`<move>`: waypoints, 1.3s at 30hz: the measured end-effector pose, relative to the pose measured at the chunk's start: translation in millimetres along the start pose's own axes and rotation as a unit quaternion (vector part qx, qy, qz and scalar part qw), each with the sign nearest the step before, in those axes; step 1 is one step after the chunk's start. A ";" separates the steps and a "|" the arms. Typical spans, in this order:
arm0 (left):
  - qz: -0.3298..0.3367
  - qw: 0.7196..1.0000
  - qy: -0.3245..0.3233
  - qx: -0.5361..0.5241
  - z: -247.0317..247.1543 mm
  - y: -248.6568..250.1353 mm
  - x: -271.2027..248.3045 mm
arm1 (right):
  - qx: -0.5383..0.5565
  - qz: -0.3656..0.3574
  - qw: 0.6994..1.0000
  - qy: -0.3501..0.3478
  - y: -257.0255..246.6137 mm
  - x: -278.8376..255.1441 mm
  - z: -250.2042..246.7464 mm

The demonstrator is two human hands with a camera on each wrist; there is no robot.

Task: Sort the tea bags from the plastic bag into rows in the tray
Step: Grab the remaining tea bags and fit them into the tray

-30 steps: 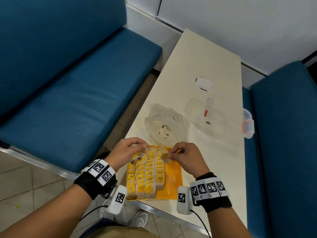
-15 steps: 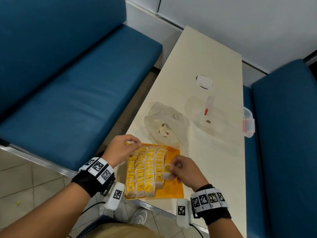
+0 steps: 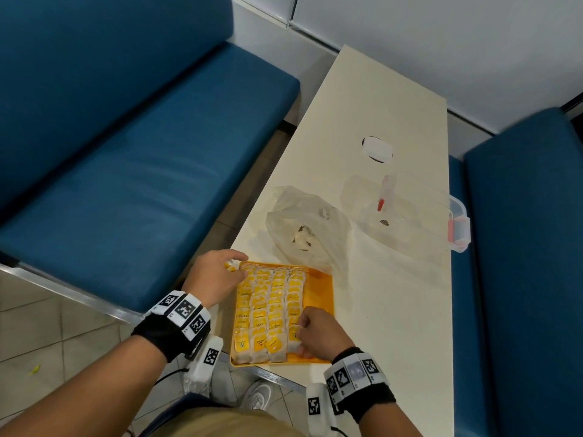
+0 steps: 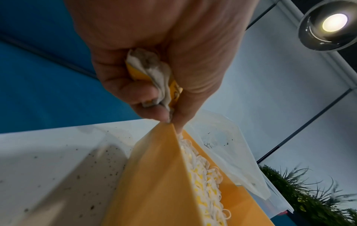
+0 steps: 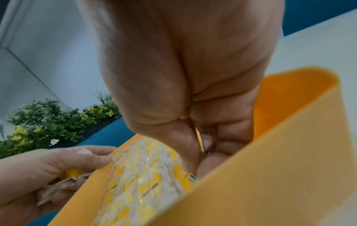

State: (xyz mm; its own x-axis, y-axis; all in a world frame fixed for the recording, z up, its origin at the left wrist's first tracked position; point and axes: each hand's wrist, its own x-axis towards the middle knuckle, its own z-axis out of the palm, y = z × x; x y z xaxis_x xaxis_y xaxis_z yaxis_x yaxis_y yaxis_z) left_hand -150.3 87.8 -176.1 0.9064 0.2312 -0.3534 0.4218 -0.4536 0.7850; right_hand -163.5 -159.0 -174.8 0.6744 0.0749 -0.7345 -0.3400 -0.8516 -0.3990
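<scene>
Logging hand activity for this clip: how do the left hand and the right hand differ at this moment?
The left hand is at the far left corner of the tray; the right hand is near the front, over the rightmost row. The left hand holds its tea bag outside the tray; the right hand sets its tea bag down among the rows. Both hands pinch a tea bag.

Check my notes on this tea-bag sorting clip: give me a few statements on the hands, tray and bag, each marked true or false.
1. The left hand holds tea bags at the tray's far left corner. True.
2. The right hand is inside the plastic bag. False: it is over the tray's near right rows.
3. The tray is full. False: a bare strip remains on its right.
4. The plastic bag lies beyond the tray. True.
</scene>
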 end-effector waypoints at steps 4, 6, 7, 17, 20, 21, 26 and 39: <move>0.005 1.000 0.000 -0.017 -0.1 -0.8 -1.2 | 0.009 0.019 1.000 0.013 2.6 2.3 6.2; 0.008 1.000 -0.001 -0.019 -0.1 -0.6 -1.5 | 0.011 0.018 1.000 0.019 4.4 3.2 9.3; 0.009 1.000 -0.002 -0.021 -0.1 -0.8 -1.3 | 0.011 0.017 1.000 0.023 5.0 3.3 10.6; 0.007 1.000 -0.008 -0.028 -0.7 -1.6 -2.3 | 0.019 0.013 0.998 0.064 5.2 3.0 16.0; 0.003 0.999 -0.014 -0.034 -0.9 -1.6 -1.6 | 0.011 0.015 0.997 0.074 4.1 2.7 18.5; -0.001 0.999 -0.018 -0.037 -1.8 -1.6 -1.6 | 0.010 0.016 0.997 0.074 4.1 2.6 18.6; 0.003 0.996 -0.017 -0.090 -4.3 3.9 -3.4 | -0.026 -0.020 0.993 0.111 -2.8 -4.7 -1.7; -0.027 0.906 -0.199 -0.372 20.5 54.0 -25.8 | 0.136 -0.231 0.951 0.154 -90.5 -36.9 -27.8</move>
State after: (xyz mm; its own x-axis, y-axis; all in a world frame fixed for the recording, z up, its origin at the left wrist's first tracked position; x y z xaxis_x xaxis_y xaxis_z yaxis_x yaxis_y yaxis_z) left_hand -150.5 39.7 -135.0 0.8828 -0.1595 -0.4417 0.4696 0.2885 0.8344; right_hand -139.5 -99.2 -96.4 0.9385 0.2174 -0.2683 -0.0899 -0.5964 -0.7976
